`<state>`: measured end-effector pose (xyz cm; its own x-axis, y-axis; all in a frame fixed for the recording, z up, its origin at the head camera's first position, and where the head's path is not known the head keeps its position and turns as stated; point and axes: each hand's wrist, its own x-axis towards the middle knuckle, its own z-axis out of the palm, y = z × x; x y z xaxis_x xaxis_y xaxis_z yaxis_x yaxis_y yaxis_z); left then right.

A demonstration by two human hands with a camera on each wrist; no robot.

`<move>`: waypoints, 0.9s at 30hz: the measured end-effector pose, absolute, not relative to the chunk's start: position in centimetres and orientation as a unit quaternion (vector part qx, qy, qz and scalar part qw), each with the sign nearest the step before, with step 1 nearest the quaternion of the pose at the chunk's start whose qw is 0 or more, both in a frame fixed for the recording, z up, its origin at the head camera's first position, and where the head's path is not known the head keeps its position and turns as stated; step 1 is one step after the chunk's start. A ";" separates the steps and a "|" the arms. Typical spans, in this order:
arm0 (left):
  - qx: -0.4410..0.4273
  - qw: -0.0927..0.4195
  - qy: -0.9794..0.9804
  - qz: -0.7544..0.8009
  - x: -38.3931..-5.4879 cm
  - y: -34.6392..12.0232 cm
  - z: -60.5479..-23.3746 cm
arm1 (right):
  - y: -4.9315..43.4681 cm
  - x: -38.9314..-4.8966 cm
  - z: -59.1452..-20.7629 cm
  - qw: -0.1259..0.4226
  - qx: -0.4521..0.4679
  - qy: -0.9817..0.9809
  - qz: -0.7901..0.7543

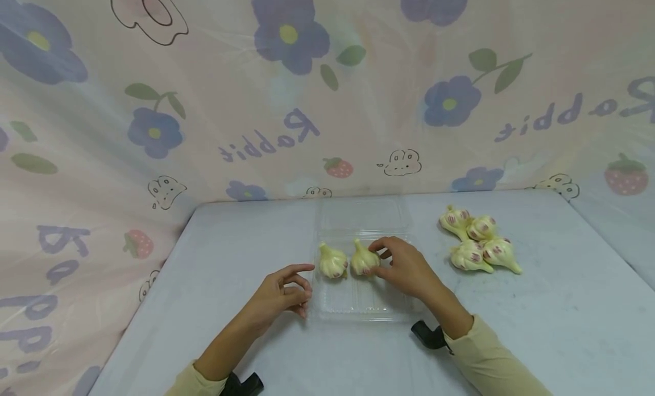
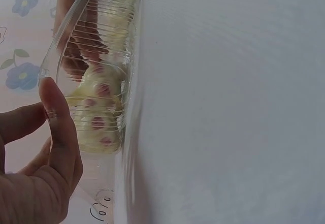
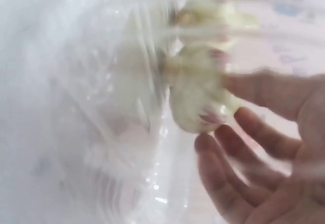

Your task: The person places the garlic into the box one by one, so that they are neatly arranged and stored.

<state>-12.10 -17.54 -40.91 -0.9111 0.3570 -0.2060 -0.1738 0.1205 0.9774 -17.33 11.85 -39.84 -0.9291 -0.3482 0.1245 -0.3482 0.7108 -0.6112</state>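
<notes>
A clear plastic clamshell box (image 1: 335, 302) lies opened on the table, its lid folded to the far side. Two garlic bulbs, pale with purplish marks, sit side by side in its base, stems pointing away. My right hand (image 1: 409, 268) pinches the right garlic bulb (image 1: 362, 261) between thumb and fingers; the right wrist view shows this through the blurred clear plastic. The left garlic bulb (image 1: 331, 263) stands close beside it. At the box's left edge is my left hand (image 1: 281, 296), its fingers loosely bent. In the left wrist view a fingertip (image 2: 51, 89) touches the rim.
Several more garlic bulbs (image 1: 483, 240) lie in a cluster on the table to the right of the box. A white cloth covers the table (image 1: 245, 237). Behind and to the left hangs a printed curtain (image 1: 204, 72) with flowers and rabbits.
</notes>
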 end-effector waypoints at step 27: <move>0.060 0.199 0.716 0.666 -12.1 -17.6 -41.0 | 13.2 -16.1 -38.4 0.004 0.191 -0.922 0.338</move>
